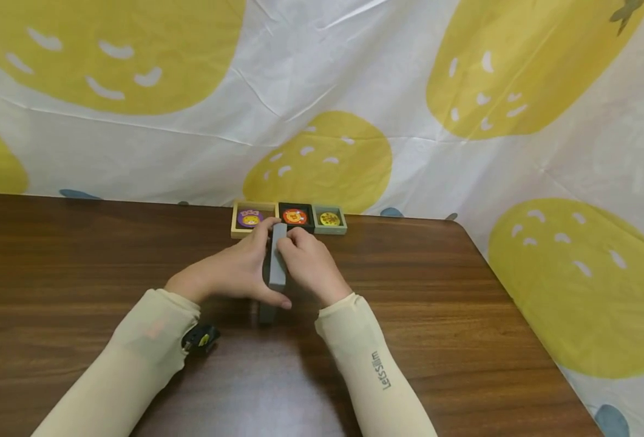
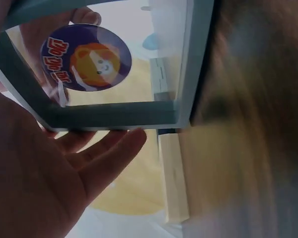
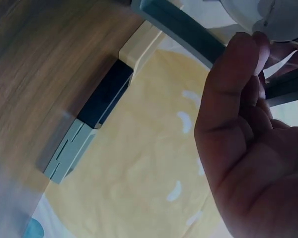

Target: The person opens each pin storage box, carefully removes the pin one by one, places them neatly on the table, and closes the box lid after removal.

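My left hand [image 1: 226, 270] spans a grey-green display frame [image 1: 279, 258] held on edge, thumb at its near end and fingers at its far end. Inside the frame sits a round purple badge [image 2: 87, 57] with a lion face, against what looks like clear film. From the other side, my right hand [image 1: 313, 267] has thumb and forefinger pinched together by the badge's silvery back [image 3: 268, 17]. They seem to pinch the clear film, though its edge is hard to make out. A small white strip [image 2: 62, 94] shows near the frame's corner.
Along the table's back edge stand three small frames side by side: a beige one [image 1: 236, 227] with a purple badge, a black one [image 1: 308, 227] with a red badge, and a grey-green one [image 1: 342, 229] with a yellow badge. Behind them hangs a patterned cloth [image 1: 322, 79].
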`<action>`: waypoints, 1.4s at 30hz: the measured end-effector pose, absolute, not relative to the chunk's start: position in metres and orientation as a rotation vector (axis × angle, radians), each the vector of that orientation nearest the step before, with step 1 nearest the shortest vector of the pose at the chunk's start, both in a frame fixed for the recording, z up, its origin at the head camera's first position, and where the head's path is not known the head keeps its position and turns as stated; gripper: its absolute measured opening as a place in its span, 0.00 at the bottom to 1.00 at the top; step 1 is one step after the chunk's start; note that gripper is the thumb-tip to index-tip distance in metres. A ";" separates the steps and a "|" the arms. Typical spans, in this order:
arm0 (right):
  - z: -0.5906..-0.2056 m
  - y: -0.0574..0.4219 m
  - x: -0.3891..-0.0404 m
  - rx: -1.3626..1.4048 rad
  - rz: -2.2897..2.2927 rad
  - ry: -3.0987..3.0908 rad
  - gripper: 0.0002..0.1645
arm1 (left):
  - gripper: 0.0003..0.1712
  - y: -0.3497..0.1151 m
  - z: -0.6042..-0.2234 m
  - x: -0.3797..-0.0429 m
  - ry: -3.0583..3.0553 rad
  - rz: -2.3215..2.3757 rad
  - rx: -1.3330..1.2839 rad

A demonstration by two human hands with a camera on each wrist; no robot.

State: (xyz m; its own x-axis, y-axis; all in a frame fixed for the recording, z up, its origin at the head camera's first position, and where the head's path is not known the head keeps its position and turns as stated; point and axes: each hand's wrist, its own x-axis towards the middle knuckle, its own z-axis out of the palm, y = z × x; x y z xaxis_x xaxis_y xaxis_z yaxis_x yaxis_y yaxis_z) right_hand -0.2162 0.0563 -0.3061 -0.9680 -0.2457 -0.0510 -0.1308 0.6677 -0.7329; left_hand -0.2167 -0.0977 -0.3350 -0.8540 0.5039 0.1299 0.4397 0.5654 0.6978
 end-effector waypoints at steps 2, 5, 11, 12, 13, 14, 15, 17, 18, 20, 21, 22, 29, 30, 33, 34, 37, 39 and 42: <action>-0.306 0.056 -0.216 -0.305 -1.216 2.702 0.17 | 0.75 -0.099 -0.336 -0.217 2.675 1.190 0.827; -0.306 0.056 -0.214 -0.295 -1.287 2.634 0.14 | 0.74 -0.101 -0.337 -0.218 2.645 1.211 0.839; -0.306 0.053 -0.214 -0.248 -1.443 2.494 0.11 | 0.75 -0.102 -0.339 -0.219 2.642 1.222 0.825; -0.306 0.052 -0.214 -0.250 -1.456 2.479 0.11 | 0.75 -0.102 -0.339 -0.218 2.639 1.222 0.814; -0.307 0.052 -0.214 -0.253 -1.465 2.466 0.11 | 0.75 -0.102 -0.339 -0.218 2.636 1.222 0.802; -0.307 0.051 -0.214 -0.256 -1.474 2.451 0.11 | 0.76 -0.102 -0.338 -0.218 2.631 1.224 0.789; -0.307 0.051 -0.214 -0.260 -1.484 2.436 0.11 | 0.76 -0.102 -0.338 -0.218 2.624 1.226 0.780; -0.308 0.050 -0.215 -0.280 -1.519 2.399 0.10 | 0.76 -0.103 -0.337 -0.218 2.613 1.228 0.762; -0.308 0.049 -0.216 -0.284 -1.542 2.371 0.09 | 0.75 -0.103 -0.337 -0.218 2.609 1.230 0.756; -0.309 0.049 -0.216 -0.279 -1.591 2.308 0.07 | 0.75 -0.103 -0.336 -0.217 2.603 1.238 0.754; -0.309 0.049 -0.217 -0.271 -1.612 2.282 0.06 | 0.75 -0.103 -0.336 -0.217 2.602 1.241 0.754; -0.309 0.049 -0.217 -0.264 -1.626 2.261 0.06 | 0.76 -0.103 -0.336 -0.217 2.604 1.242 0.757; -0.307 0.049 -0.218 -0.215 -1.653 2.215 0.05 | 0.76 -0.103 -0.334 -0.218 2.623 1.235 0.762; -0.307 0.049 -0.219 -0.213 -1.653 2.213 0.06 | 0.76 -0.103 -0.334 -0.218 2.622 1.232 0.761; -0.307 0.049 -0.221 -0.201 -1.663 2.191 0.05 | 0.76 -0.104 -0.334 -0.219 2.623 1.217 0.753; -0.308 0.049 -0.221 -0.198 -1.665 2.184 0.05 | 0.76 -0.104 -0.334 -0.220 2.623 1.216 0.751; -0.310 0.050 -0.223 -0.194 -1.680 2.159 0.06 | 0.76 -0.105 -0.335 -0.219 2.627 1.223 0.760; -0.311 0.051 -0.223 -0.188 -1.694 2.137 0.06 | 0.76 -0.104 -0.336 -0.218 2.619 1.233 0.770; -0.313 0.054 -0.222 -0.179 -1.699 2.112 0.06 | 0.77 -0.102 -0.339 -0.218 2.593 1.238 0.778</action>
State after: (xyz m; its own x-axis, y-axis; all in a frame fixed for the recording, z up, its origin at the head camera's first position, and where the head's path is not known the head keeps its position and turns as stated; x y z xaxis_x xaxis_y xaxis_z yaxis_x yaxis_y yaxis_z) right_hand -0.2217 0.0541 -0.3134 -0.9029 -0.3555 -0.2417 0.1599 0.2442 -0.9565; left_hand -0.2179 -0.1023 -0.3393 -0.8507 0.5205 0.0734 0.3843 0.5207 0.7623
